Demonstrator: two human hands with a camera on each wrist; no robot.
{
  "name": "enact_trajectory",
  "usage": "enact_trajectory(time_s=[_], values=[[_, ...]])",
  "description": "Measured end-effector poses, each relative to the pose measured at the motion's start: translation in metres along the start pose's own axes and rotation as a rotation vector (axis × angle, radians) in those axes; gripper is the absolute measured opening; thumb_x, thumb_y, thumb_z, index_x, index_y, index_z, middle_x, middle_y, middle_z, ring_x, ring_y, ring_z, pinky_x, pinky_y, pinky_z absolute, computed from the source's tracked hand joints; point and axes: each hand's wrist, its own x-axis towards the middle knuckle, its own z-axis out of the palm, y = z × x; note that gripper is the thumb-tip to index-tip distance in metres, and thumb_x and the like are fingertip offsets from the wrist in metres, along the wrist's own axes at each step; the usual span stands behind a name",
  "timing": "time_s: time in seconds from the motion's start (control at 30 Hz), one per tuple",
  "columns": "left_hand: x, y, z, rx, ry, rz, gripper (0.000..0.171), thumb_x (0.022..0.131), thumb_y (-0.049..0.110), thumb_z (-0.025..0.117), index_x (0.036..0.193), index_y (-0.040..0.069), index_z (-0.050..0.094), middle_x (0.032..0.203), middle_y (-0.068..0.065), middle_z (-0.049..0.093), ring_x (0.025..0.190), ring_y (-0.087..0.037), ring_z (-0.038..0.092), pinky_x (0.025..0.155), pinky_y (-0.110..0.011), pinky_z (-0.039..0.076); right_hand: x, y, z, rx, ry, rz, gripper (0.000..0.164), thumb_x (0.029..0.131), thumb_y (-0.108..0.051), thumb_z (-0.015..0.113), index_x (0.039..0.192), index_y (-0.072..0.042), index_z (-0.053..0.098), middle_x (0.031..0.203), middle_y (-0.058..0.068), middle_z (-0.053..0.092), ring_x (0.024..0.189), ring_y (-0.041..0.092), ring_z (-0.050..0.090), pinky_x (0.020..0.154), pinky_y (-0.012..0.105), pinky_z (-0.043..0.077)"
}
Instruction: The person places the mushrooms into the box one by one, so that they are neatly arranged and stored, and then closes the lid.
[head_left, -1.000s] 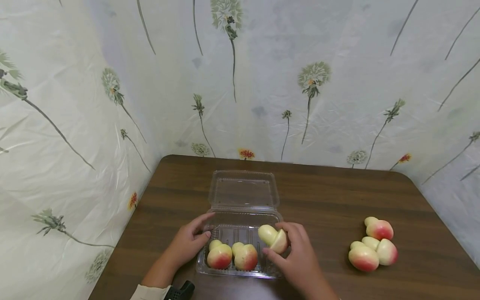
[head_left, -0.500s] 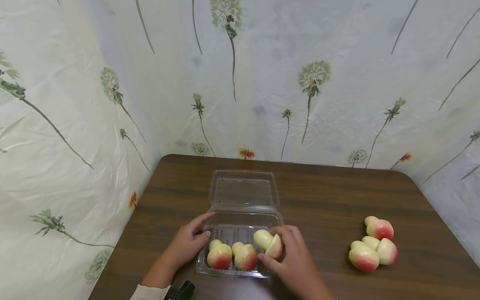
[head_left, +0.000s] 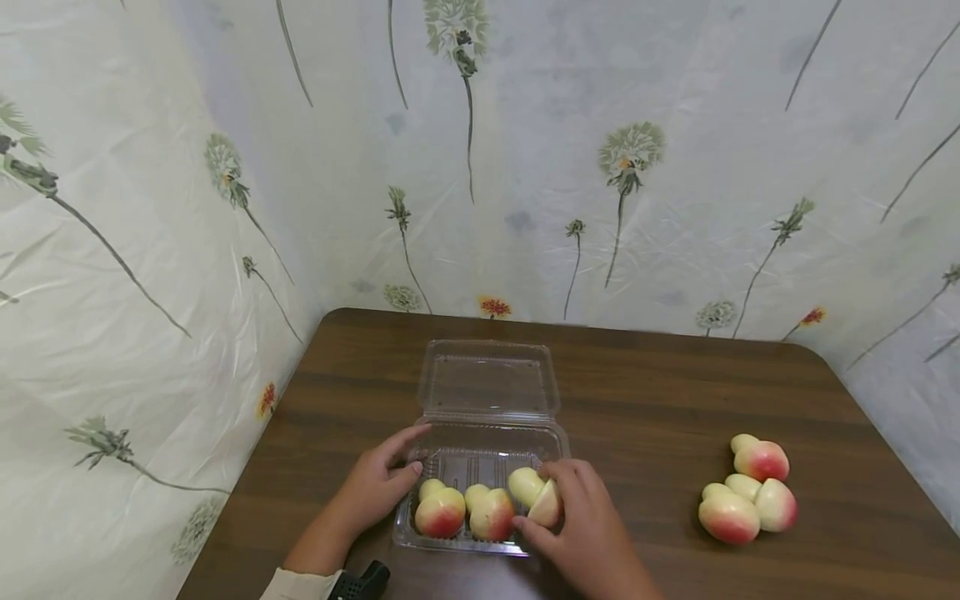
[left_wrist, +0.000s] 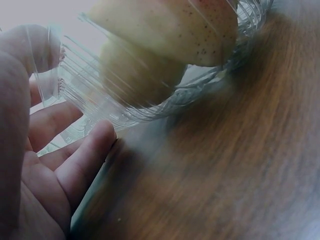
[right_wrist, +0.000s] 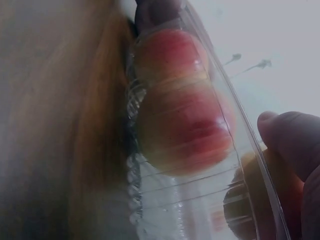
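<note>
Wood-grain table; right fingers pinch partly hidden fruit; left fingers grip clear container.

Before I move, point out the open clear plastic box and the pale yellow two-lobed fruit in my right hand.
Clear plastic box (head_left: pixel 487 461): head view, bare ridged floor.
Pale yellow two-lobed fruit (head_left: pixel 534 495): head view, near where its lobes meet.

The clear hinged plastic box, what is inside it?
Two mushroom-shaped pieces lie in the box; the right hand holds a third at the right side, covering part of it and the near right corner.
</note>
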Motion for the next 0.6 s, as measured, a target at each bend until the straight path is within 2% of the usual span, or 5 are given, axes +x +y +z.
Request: enact_trajectory(time_s=[0.17, 0.4, 0.6], values=[[0.0, 0.001, 0.0, 0.003, 0.003, 0.003, 0.053, 0.105, 0.011, 0.061, 0.155, 0.023, 0.05, 0.157, -0.011, 0.054, 0.133, -0.029, 0.063, 0.106, -0.043, 0.051, -0.005, 0.0, 0.002, -0.039, 0.015, -0.025, 0.062, 0.072, -0.043, 0.095, 0.119, -0.014, 0.067, 0.118, 0.001, 0.06, 0.109, 0.016, 0.056, 0.09, 0.044, 0.056], [0.0, -0.001, 0.0, 0.008, 0.006, 0.006, 0.053, 0.105, 0.012, 0.062, 0.154, 0.027, 0.052, 0.157, -0.01, 0.053, 0.133, -0.028, 0.063, 0.106, -0.043, 0.051, -0.011, 0.0, 0.004, -0.045, 0.019, -0.001, 0.061, 0.076, -0.047, 0.092, 0.121, -0.016, 0.067, 0.119, 0.0, 0.06, 0.113, 0.019, 0.054, 0.091, 0.046, 0.055], [0.0, -0.003, 0.001, 0.017, 0.01, 0.018, 0.052, 0.104, 0.014, 0.063, 0.154, 0.024, 0.052, 0.158, -0.009, 0.053, 0.132, -0.028, 0.064, 0.106, -0.041, 0.051, -0.012, 0.002, 0.008, -0.041, 0.036, 0.003, 0.062, 0.074, -0.047, 0.093, 0.121, -0.015, 0.067, 0.119, 0.002, 0.061, 0.12, 0.026, 0.053, 0.098, 0.051, 0.051]])
